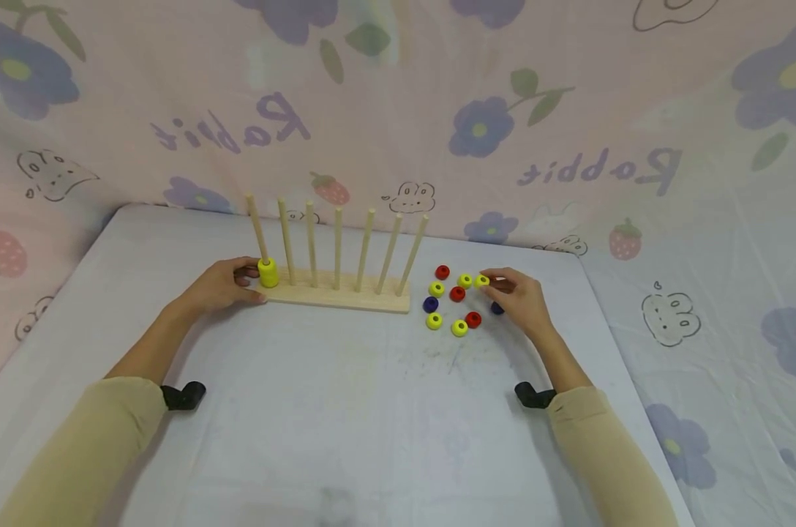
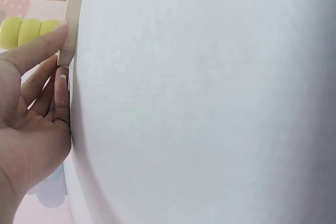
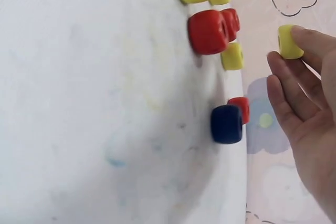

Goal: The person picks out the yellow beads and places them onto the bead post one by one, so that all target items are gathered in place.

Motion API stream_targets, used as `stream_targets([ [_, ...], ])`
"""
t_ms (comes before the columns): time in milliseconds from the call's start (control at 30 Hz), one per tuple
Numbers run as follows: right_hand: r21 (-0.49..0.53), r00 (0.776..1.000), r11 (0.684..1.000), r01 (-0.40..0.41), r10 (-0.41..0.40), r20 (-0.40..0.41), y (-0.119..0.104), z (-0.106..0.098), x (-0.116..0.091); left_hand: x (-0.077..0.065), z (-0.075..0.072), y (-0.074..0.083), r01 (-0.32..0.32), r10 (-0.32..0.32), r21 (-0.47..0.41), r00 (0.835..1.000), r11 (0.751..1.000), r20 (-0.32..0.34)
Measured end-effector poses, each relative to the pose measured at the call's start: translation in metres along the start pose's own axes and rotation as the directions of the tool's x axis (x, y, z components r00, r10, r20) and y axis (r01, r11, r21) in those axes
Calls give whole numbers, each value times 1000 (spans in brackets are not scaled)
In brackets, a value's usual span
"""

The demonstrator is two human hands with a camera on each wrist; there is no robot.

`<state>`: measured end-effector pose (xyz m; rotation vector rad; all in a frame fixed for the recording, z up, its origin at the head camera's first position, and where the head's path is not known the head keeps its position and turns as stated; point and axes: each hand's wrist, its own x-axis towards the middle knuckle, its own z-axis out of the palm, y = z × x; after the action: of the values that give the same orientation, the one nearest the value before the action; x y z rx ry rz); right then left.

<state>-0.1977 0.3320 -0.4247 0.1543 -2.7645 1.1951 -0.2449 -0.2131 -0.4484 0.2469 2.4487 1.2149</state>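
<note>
My left hand (image 1: 223, 284) grips the left end of a wooden peg rack (image 1: 345, 298), a flat base with several upright pegs. The thumb lies along the base beside the stack, and the other fingers are at its end. Yellow beads (image 2: 29, 32) are stacked on the leftmost peg (image 1: 257, 230), at the bottom. Over on the right, my right hand (image 1: 519, 298) pinches a yellow bead (image 3: 290, 42) between thumb and fingertips, raised above the table. Loose beads lie around and below that hand, among them a dark blue bead (image 3: 227, 124) partly covered by it in the head view.
Right of the rack several loose beads lie scattered: a red bead (image 1: 442, 272), a yellow bead (image 1: 434, 320) and a dark blue bead (image 1: 431, 304) among them. They rest on a white table (image 1: 345, 424). A printed cloth (image 1: 398, 110) hangs behind the table.
</note>
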Motion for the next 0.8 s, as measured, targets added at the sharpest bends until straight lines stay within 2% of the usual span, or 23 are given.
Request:
stream_targets([
  [200,-28,998,999,42,-41,42,-17,-5,6,-1,1,-1,4,-4,0,1000,1000,0],
  [467,29,991,991,129,-130,37,-49,-11,19,-4,1,1,-1,1,-6,1000,1000,1],
  [667,89,990,987,133,-136,33,-70,-13,31,-5,1,1,-4,4,-7,1000,1000,12],
  [800,80,989,987,136,-140,44,-87,-14,35,-2,1,1,-9,9,-5,1000,1000,15],
])
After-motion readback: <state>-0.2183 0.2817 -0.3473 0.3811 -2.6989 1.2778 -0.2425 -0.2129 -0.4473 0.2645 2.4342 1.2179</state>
